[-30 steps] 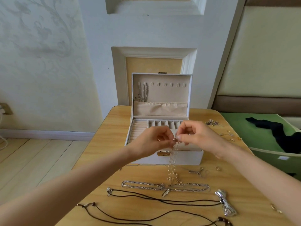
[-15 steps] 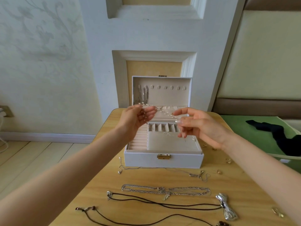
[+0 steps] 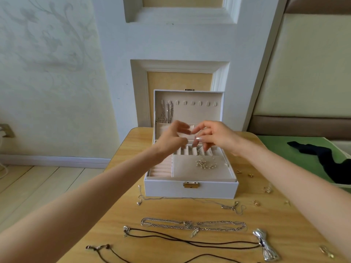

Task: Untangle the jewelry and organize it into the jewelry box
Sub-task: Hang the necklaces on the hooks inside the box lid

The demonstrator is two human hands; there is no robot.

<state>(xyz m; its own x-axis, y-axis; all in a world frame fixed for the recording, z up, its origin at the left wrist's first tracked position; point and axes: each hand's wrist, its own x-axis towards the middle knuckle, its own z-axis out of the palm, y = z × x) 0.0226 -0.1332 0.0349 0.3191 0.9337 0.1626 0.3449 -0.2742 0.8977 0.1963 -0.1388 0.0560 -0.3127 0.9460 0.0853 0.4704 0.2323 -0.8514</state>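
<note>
Pearl necklace (image 3: 206, 164) has dropped into the jewelry box (image 3: 167, 188); left hand (image 3: 171, 138) and right hand (image 3: 215, 138) hover released above. Chains (image 3: 193, 223) and cords (image 3: 190, 242) wait at six o'clock.

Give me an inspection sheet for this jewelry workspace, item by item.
Surface: wooden table, jewelry spread along its near part.
Job's things: jewelry box open, lid upright, necklaces hung on its left hooks; pearl strand lying on the box's flat pad; silver chains, dark cords, silver bow and small gold pieces on the table.
Clutter: dark cloth on the green surface beside the table.
Hands: left hand and right hand over the box, fingers loose, holding nothing visible.
Cables: white cord below a wall socket.
Surroundings: panelled wall, wooden floor.
</note>
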